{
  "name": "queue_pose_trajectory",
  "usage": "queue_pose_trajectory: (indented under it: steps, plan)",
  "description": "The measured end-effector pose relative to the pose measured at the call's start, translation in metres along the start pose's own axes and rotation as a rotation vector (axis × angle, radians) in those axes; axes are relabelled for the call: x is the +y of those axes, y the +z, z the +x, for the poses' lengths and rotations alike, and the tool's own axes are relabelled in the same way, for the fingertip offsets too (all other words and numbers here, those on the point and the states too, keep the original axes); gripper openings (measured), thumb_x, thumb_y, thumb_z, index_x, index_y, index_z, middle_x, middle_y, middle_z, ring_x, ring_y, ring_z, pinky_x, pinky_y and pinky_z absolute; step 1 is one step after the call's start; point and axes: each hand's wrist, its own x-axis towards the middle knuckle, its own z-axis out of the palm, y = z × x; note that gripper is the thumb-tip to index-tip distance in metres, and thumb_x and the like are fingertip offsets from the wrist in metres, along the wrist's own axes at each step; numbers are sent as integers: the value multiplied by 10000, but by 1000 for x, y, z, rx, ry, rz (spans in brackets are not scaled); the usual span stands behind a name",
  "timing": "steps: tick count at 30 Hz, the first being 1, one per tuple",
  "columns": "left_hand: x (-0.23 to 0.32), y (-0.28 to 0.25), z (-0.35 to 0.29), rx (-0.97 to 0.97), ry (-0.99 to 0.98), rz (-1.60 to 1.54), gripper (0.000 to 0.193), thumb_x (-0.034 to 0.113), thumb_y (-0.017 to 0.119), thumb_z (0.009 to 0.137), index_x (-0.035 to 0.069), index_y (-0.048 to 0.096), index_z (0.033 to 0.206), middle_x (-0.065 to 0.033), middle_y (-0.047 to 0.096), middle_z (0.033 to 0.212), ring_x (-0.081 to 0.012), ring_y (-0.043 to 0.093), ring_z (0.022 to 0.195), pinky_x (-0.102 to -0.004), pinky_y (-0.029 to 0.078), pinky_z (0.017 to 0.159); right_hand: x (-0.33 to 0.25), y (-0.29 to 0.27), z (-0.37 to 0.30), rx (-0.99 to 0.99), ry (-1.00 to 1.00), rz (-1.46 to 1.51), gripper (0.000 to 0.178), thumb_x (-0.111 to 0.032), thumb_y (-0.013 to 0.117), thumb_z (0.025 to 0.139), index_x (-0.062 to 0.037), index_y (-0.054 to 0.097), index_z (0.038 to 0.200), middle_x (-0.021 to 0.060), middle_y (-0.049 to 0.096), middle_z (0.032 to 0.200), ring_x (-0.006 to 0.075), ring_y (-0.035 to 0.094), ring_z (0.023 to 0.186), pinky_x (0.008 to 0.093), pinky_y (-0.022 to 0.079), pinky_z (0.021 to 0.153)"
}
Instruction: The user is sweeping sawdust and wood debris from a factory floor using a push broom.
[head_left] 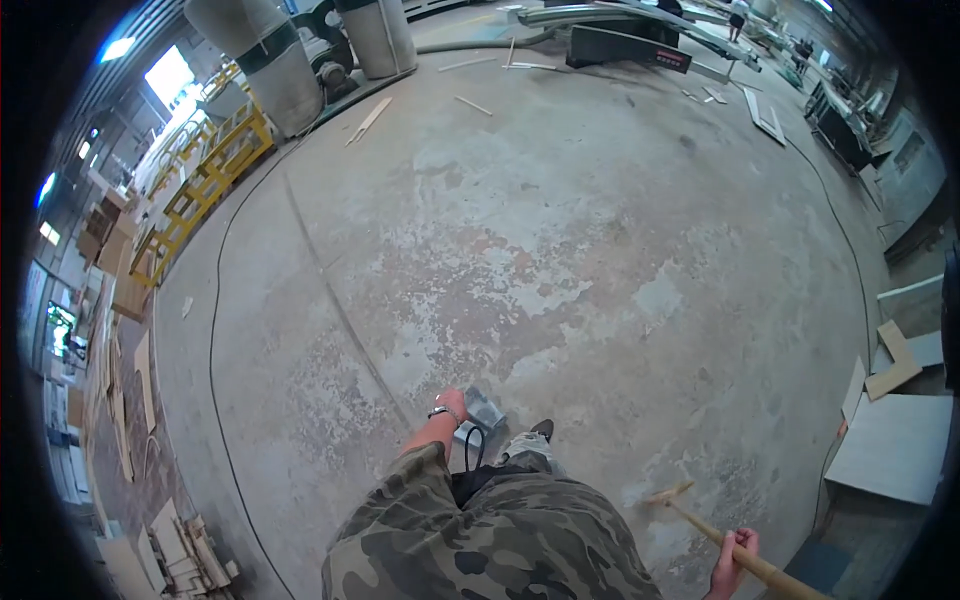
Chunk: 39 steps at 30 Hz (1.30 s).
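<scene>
My left hand [453, 403], with a band on its wrist, is closed on a grey, flat-sided piece [484, 411] that looks like a dustpan. It is held low in front of my body, and my fingers hide part of it. On the right, my right hand [736, 562] wraps round the long wooden handle of a broom [697, 522]. The broom's narrow wooden head [672, 493] is down by the floor, off to my right; its bristles cannot be made out. One dark shoe [543, 430] shows ahead of my camouflage shirt.
Worn concrete floor [520, 280] spreads ahead, with a dark cable [214, 340] along the left. Wood strips [370, 120] lie farther off. A yellow frame [205, 185] and grey collector bags [375, 40] stand far left. Boards [890, 445] lean at right; scrap wood [180, 550] is piled at lower left.
</scene>
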Motion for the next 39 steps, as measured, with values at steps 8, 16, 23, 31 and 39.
queue_pose_trajectory:
  steps: [8, 16, 23, 31, 39]
  plan:
    - [15, 23, -5, 86, -141, -40, 187, 105, 641, 726, 109, 728, 892, -198, 645, 1019, -349, 605, 1019, -416, 497, 870, -2, 11, 93, -76, -287, 5, 265, -209, 639, 896, 21, 602, 1022, 112, 611, 848, 218, 549, 771, 316, 465, 704]
    - [46, 27, -39, 45, -257, -126, 202, 148, 684, 747, 94, 719, 938, -194, 651, 1052, -347, 627, 1009, -427, 514, 872, -11, 35, 212, -208, -18, 226, 176, -203, 590, 917, -37, 573, 971, 26, 550, 924, 124, 527, 834, 250, 455, 701]
    - [43, 49, -50, 273, -404, -174, 192, 88, 624, 737, 43, 720, 897, -205, 645, 989, -341, 632, 962, -425, 514, 844, -36, 64, 283, -374, -111, 282, 206, -255, 603, 920, -67, 556, 988, 23, 527, 912, 120, 540, 829, 260, 487, 660]
    - [35, 78, -74, 328, -518, -250, 150, 83, 629, 722, 44, 711, 841, -221, 634, 990, -373, 617, 964, -454, 500, 850, -71, 122, 317, -451, -149, 159, 161, -188, 624, 884, -44, 573, 937, 38, 576, 875, 114, 566, 760, 240, 518, 572]
    - [-12, 62, -53, 231, -705, -431, 164, 123, 672, 703, 52, 722, 842, -211, 640, 990, -364, 628, 947, -436, 514, 830, -110, 187, 320, -476, -180, 84, 169, -176, 635, 878, -22, 576, 916, 33, 541, 802, 107, 547, 682, 243, 503, 547]
